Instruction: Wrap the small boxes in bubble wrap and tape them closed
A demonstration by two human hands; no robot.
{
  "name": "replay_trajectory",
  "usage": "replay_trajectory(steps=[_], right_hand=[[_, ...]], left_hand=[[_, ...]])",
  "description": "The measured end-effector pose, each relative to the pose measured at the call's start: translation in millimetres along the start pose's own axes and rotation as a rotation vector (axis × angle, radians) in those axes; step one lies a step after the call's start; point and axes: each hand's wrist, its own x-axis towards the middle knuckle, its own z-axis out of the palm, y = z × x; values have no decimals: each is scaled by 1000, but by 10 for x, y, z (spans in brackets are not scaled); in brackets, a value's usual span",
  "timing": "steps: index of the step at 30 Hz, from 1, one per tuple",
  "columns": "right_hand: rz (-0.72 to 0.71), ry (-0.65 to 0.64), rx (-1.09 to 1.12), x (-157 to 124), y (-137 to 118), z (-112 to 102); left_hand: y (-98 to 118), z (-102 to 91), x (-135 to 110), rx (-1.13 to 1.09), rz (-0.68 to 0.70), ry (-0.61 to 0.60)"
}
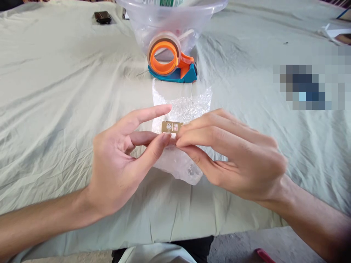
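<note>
A small brown printed piece point(168, 126), flat like a label, with white markings and a little red-and-white square, is pinched between my two hands. My left hand point(123, 153) holds its lower left edge between thumb and a bent finger, while the index finger stretches out above it. On the right end, the fingertips and thumb of my right hand point(233, 153) are closed and hide part of it. Below the hands lies a clear bubble-wrap bag point(189, 106) on the cloth. Whether the piece is stuck to something is not clear.
An orange and blue tape dispenser point(182, 75) with a roll of tape stands just beyond the bag. Behind it is a translucent plastic tub point(137, 25). A small black object point(102, 17) lies at the far left. A pale green cloth point(55, 91) covers the surface.
</note>
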Motion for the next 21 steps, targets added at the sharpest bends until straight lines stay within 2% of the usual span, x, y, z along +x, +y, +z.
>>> replay_trajectory(steps=[10,16,21], right_hand=[[17,65,-41,-37,-24,-24],[49,53,146,-68,6,-75],[61,47,78,-108,28,-160]], left_hand=[[-79,-24,115,-74,15,-37],[-90,-20,118,-111,31,-46],[-95,-13,116,-253,80,-176]])
